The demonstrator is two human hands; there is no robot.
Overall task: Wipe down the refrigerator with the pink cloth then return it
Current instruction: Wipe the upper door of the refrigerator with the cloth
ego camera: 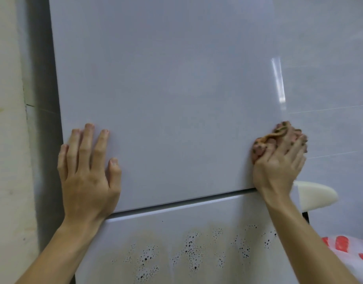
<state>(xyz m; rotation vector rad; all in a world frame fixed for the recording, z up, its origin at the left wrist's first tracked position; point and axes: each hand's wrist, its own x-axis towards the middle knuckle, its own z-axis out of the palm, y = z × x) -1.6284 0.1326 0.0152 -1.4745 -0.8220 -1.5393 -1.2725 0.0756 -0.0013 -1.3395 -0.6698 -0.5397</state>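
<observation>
The white refrigerator (172, 95) fills the view, its upper door above a dark seam and its lower door below. My left hand (88, 167) lies flat, fingers apart, on the upper door's lower left corner. My right hand (279, 160) presses a bunched pink cloth with dark spots (264, 140) against the upper door's right edge, just above the seam. The lower door (197, 242) carries brownish stains and black speckles.
A cream wall (8, 140) stands close on the left. Pale tiled wall (330, 78) runs behind on the right. A white rounded object (315, 194) juts out beside the fridge, and a white bag with red marks (348, 253) lies at lower right.
</observation>
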